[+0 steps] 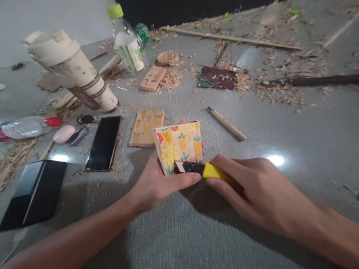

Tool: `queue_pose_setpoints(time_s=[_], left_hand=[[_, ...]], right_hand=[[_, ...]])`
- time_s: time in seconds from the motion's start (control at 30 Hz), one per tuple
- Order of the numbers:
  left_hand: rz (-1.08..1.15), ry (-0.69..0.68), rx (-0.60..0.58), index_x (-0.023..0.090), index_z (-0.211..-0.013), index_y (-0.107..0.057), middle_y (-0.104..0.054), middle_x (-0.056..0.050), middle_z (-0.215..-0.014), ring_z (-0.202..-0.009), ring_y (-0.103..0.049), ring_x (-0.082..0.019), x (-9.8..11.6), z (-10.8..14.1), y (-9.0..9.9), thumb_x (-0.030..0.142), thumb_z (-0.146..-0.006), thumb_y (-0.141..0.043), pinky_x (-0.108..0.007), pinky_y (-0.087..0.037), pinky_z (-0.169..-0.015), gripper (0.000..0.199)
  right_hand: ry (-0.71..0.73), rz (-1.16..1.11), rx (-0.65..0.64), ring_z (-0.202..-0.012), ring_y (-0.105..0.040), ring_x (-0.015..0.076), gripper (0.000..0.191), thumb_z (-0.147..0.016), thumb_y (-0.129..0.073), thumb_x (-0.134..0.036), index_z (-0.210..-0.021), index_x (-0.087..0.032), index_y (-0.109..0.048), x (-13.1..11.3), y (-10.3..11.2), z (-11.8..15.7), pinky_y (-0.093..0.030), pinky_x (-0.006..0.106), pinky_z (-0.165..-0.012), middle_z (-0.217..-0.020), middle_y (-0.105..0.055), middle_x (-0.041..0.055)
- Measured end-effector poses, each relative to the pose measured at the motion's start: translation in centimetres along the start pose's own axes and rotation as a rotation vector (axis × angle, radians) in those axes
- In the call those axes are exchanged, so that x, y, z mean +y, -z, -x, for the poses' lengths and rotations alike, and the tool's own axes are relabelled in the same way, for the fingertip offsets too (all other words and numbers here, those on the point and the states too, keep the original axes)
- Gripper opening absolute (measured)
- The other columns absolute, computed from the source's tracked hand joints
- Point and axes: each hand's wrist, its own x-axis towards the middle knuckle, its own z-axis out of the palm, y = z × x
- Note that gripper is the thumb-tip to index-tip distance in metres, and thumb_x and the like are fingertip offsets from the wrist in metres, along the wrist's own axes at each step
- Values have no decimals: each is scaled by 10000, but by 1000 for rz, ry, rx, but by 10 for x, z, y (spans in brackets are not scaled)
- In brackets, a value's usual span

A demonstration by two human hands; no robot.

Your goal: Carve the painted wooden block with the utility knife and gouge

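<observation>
A square wooden block (180,144) painted with orange carrots, yellow strokes and red spots is gripped in my left hand (160,181), its thumb along the lower edge and the other fingers mostly hidden behind. My right hand (248,183) is closed around the yellow handle of a cutter knife (214,173). The knife's blade lies over the lower part of the painted face, just above my left thumb. Behind and left of the block, a second painted wooden block (141,132) rests on the table.
A carving tool (227,124) lies at right of the blocks. On the left are a phone (104,144), a black folded item (33,194), a tumbler (76,71) and a lying bottle (25,128). Behind are a green-capped bottle (128,49), carved wood (153,78) and shavings.
</observation>
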Motion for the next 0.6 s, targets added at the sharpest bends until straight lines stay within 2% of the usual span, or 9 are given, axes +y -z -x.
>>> queue_pose_setpoints(time_s=[0.17, 0.4, 0.6], left_hand=[[35, -13, 20, 215, -1185, -822, -858, -49, -1190, -1160, -794, -250, 1, 0, -3, 118, -768, -940, -330, -614, -1042, 444], [-32, -19, 54, 215, -1196, -803, -841, -77, -1227, -1191, -781, -298, 4, 1, -7, 285, -832, -943, -412, -612, -1074, 397], [-82, 0, 67, 219, -1181, -801, -828, -84, -1214, -1191, -764, -320, 5, 3, -6, 335, -845, -934, -451, -602, -1079, 380]], right_hand=[[-20, 50, 54, -414, -497, 120, 342, -1153, -442, -483, -910, -251, -509, -3, -2, 0, -264, 288, -443, -593, -542, -67], [-39, 127, 111, -390, -425, 113, 358, -1140, -451, -458, -844, -258, -477, -11, -4, 0, -241, 294, -441, -576, -504, -67], [-26, 202, 153, -399, -444, 121, 365, -1134, -469, -465, -834, -256, -481, -11, -6, 3, -220, 315, -452, -586, -511, -59]])
